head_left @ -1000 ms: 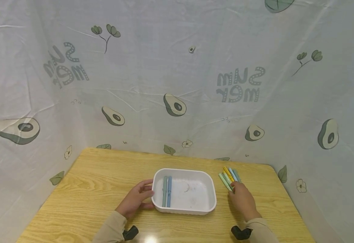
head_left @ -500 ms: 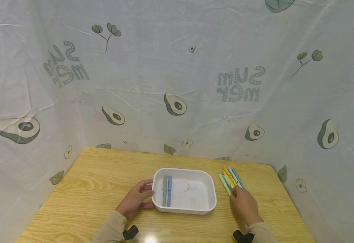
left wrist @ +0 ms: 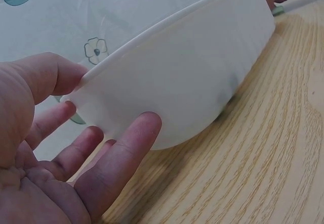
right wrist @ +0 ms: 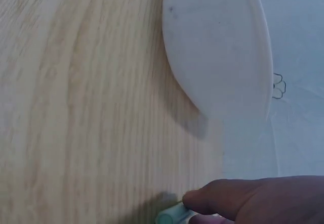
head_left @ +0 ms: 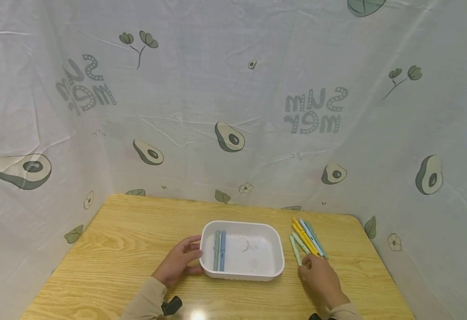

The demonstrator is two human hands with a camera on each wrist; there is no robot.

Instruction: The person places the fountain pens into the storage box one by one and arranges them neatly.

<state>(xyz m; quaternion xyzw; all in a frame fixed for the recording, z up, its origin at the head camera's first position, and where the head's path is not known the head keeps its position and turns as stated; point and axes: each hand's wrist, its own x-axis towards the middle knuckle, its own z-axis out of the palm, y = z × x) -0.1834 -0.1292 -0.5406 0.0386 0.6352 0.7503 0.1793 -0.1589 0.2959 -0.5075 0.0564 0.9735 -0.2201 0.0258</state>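
Observation:
A white plastic tray (head_left: 253, 253) stands on the table, with a grey-green pen (head_left: 216, 251) and a blue pen (head_left: 223, 251) side by side at its left end. My left hand (head_left: 181, 260) touches that end, its thumb at the rim and fingers spread against the outer wall (left wrist: 172, 77). To the right of the tray, my right hand (head_left: 319, 273) pinches the near end of a light green pen (head_left: 295, 249) between thumb and fingers. The right wrist view shows this pen's tip (right wrist: 172, 215) under the thumb.
Beyond the right hand lie several more pens: a patterned green pen (head_left: 300, 243), yellow pens (head_left: 305, 238), a light blue pen (head_left: 312, 238) and a teal pen (head_left: 317, 240). A printed curtain (head_left: 185, 102) hangs round the wooden table (head_left: 145, 231).
My right hand has drawn back toward me, and the light green pen has slid nearer and apart from the other pens. The left hand and the tray have stayed put.

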